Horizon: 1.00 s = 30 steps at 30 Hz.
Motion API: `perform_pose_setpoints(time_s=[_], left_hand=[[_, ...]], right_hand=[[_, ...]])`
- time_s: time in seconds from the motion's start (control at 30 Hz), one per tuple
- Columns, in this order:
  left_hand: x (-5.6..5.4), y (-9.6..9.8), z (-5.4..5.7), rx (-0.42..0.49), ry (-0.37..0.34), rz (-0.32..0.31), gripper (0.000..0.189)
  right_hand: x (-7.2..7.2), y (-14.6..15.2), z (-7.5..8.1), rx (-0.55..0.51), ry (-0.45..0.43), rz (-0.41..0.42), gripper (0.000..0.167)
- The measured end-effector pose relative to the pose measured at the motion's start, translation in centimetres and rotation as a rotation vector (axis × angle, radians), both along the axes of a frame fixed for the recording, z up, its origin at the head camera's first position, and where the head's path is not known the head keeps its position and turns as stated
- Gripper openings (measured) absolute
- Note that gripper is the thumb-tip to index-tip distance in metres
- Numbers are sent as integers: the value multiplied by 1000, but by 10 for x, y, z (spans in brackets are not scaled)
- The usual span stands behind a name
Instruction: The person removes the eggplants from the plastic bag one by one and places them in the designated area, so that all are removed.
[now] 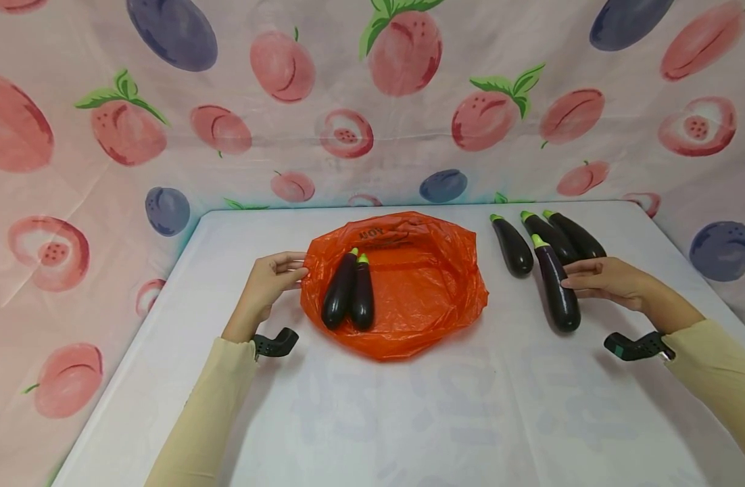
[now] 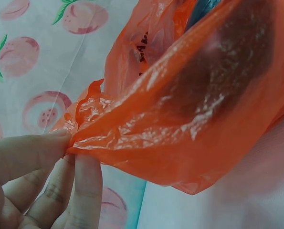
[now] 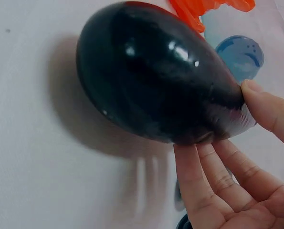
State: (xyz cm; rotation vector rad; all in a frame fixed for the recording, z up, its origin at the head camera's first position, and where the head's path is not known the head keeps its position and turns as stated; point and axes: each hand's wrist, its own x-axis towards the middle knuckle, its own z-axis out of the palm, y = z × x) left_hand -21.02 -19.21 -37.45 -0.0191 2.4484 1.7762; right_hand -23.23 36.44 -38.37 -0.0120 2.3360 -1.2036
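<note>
An orange plastic bag [image 1: 421, 284] lies spread with its mouth up in the middle of the table. Two dark eggplants, a left one [image 1: 340, 291] and a right one [image 1: 363, 295], rest side by side at its left. My left hand [image 1: 274, 281] pinches the bag's left rim between thumb and fingers, which the left wrist view shows close up. To the right of the bag, my right hand [image 1: 606, 283] grips another eggplant [image 1: 557, 287]. In the right wrist view that eggplant [image 3: 151, 76] sits between thumb and fingers, its shadow on the table beside it.
Three more eggplants lie at the back right: one nearest the bag [image 1: 512, 245], a middle one [image 1: 549, 237] and a far one [image 1: 576, 235]. The white table [image 1: 409, 419] meets a fruit-printed cloth [image 1: 397, 155] behind it.
</note>
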Motion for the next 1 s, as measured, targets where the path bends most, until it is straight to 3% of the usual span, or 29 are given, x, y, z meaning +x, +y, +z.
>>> perform_pose_setpoints(time_s=[0.57, 1.0], left_hand=[[-2, -1, -3, 20, 17, -10, 35], [-1, -2, -3, 29, 16, -10, 35]], right_hand=[[-2, 2, -5, 56, -41, -17, 71], [-3, 1, -10, 85, -23, -30, 72]])
